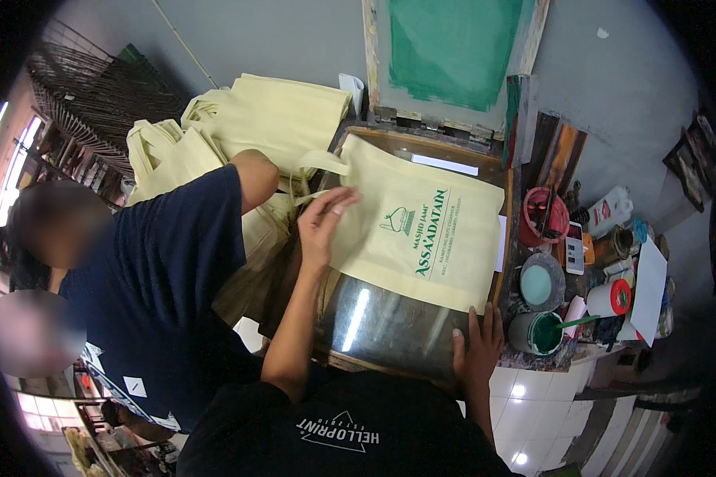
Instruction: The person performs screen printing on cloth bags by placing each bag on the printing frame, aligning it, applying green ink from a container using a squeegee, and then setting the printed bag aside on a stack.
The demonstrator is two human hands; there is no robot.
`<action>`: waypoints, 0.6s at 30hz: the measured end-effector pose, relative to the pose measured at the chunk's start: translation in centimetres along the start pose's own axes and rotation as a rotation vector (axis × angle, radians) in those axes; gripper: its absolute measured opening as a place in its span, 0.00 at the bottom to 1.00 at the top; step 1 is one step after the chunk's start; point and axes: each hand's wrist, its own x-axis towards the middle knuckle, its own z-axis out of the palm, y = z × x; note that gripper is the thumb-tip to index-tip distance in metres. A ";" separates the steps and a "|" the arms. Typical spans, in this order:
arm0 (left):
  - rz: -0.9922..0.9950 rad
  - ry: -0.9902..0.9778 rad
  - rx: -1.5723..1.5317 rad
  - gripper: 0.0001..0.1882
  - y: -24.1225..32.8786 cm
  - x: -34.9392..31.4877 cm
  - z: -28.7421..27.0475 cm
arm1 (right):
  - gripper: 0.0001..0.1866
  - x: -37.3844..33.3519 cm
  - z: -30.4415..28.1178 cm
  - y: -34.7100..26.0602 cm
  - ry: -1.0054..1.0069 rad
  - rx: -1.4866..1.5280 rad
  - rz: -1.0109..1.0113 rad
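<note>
Nearest the camera, at six o'clock, is the wearer's black fabric shirt with a white print (338,425), and beyond it, toward three o'clock of centre, a pale-yellow rectangular cloth bag with green lettering (390,179) lies spread over a glossy dark panel in a wooden frame (390,314). The left hand (326,226), at nine o'clock of the bag, has loosely bent fingers (whether they pinch its edge cannot be told), while the right hand (479,346), at five, spreads its fingers by the near corner. Good handling probably means gripping only plain margins, keeping the cloth level and the possibly wet lettering untouched.
</note>
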 end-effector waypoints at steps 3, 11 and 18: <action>0.106 -0.170 0.416 0.16 2.8 -0.3 3.1 | 0.30 0.0 -0.1 0.1 0.000 0.005 -0.001; 0.192 -0.208 0.642 0.12 4.5 -1.4 5.0 | 0.30 0.0 0.0 0.4 0.010 -0.008 -0.017; 0.097 -0.178 0.642 0.12 4.1 -2.2 3.8 | 0.29 0.3 0.1 0.1 0.010 -0.006 -0.016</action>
